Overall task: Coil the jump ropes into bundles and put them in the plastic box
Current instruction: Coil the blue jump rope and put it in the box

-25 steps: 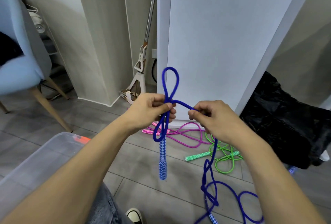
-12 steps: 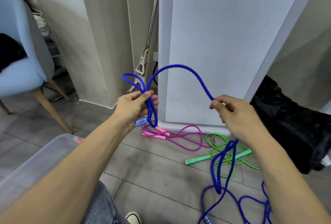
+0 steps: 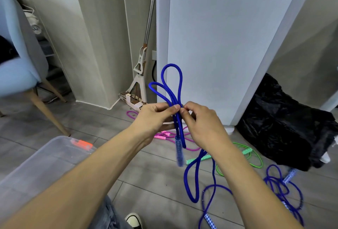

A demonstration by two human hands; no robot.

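A blue jump rope [image 3: 172, 86] is held up in front of me. My left hand [image 3: 155, 115] grips its gathered strands, with two loops standing above the fist and a patterned blue handle [image 3: 179, 152] hanging below. My right hand [image 3: 199, 120] pinches the same rope right beside the left thumb; the rest trails down to the floor in loose coils [image 3: 193, 179]. The clear plastic box [image 3: 42, 166] with an orange latch sits at the lower left. A pink rope [image 3: 170, 135], a green rope [image 3: 243, 157] and another blue rope [image 3: 281, 183] lie on the floor.
A white fridge [image 3: 228, 45] stands straight ahead, with a mop [image 3: 140, 67] leaning in the corner to its left. A blue chair [image 3: 20, 60] is at the far left and a black plastic bag [image 3: 289, 122] at the right. My shoe [image 3: 134, 220] shows below.
My right hand has moved left and brought its rope section to the left hand, forming a second loop above the fist. The blue handle now hangs straight down.
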